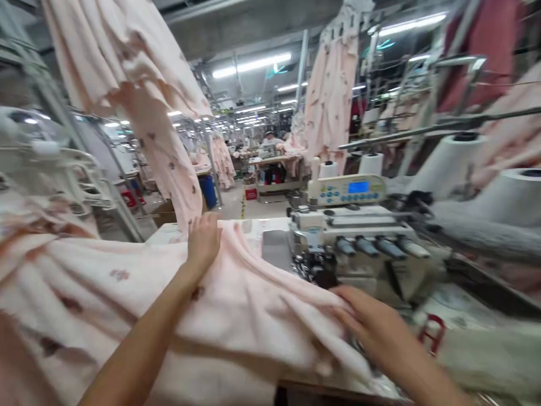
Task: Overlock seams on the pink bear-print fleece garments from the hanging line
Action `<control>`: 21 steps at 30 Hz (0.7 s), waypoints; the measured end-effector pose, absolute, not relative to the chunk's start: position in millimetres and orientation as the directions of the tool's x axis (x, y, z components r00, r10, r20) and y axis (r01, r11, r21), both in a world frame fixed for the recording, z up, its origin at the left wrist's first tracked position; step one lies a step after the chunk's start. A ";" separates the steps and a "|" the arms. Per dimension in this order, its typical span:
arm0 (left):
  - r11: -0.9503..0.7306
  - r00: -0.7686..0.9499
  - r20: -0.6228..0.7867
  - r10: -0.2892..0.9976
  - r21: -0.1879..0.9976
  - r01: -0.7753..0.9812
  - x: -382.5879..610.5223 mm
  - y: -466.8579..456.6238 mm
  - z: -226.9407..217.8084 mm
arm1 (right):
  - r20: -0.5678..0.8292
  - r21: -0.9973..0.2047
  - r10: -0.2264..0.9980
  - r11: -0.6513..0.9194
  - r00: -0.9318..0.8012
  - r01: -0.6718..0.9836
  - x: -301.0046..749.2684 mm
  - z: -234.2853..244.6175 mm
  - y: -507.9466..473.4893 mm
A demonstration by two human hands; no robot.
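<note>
A large pale pink printed fabric [236, 304] lies spread across the sewing table and rises up to the upper left. My left hand [204, 241] rests on the fabric's far fold, fingers curled over its edge. My right hand [372, 327] lies on the fabric's near right edge, close in front of the overlock sewing machine [359, 242]; its fingers are blurred and pressed on the cloth. The fabric's right edge reaches the machine's needle area.
The machine carries a control panel with a blue display [346, 190]. White thread cones [456, 163] stand at the right. More pink garments [333, 84] hang overhead. A person sits at a far table [270, 160] down the aisle. A metal rack [84, 175] stands left.
</note>
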State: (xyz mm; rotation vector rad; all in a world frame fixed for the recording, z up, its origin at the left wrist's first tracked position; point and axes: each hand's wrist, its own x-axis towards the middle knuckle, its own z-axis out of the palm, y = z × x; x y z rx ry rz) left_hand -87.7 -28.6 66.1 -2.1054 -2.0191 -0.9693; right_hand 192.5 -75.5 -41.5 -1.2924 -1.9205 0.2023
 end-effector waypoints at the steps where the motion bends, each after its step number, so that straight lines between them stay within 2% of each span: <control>1: -0.200 -0.013 0.512 0.859 0.359 0.912 -71.5 -30.6 59.8 | 0.497 -0.512 0.844 0.471 -0.199 0.719 193.7 -36.0 -75.0; 3: -0.417 0.213 0.513 0.832 0.324 0.849 -37.8 -43.9 44.7 | 0.452 -0.529 0.869 0.443 -0.202 0.724 190.2 -26.7 -76.3; 4: -0.514 0.343 0.467 0.815 0.311 0.799 -22.5 -52.6 36.6 | 0.439 -0.554 0.878 0.430 -0.188 0.713 187.2 -23.5 -77.6; 6: -0.603 0.499 0.358 0.789 0.295 0.741 1.1 -67.5 22.1 | 0.416 -0.627 0.888 0.436 -0.196 0.645 182.7 -20.1 -80.0; 7: -0.606 0.522 0.321 0.790 0.282 0.744 8.6 -72.0 17.1 | 0.405 -0.666 0.888 0.451 -0.219 0.594 182.2 -19.6 -80.8; 11: -0.583 0.521 0.268 0.810 0.267 0.768 15.5 -71.3 13.9 | 0.382 -0.765 0.880 0.473 -0.283 0.437 187.7 -18.3 -80.2; 17: -0.440 0.387 0.225 0.894 0.277 0.854 16.1 -63.9 12.5 | 0.285 -0.773 0.957 0.261 -0.052 0.578 183.9 -12.2 -72.7; 21: -0.340 0.289 0.206 0.935 0.290 0.895 20.0 -60.0 5.8 | 0.271 -0.769 0.961 0.245 -0.046 0.590 182.3 -16.3 -65.7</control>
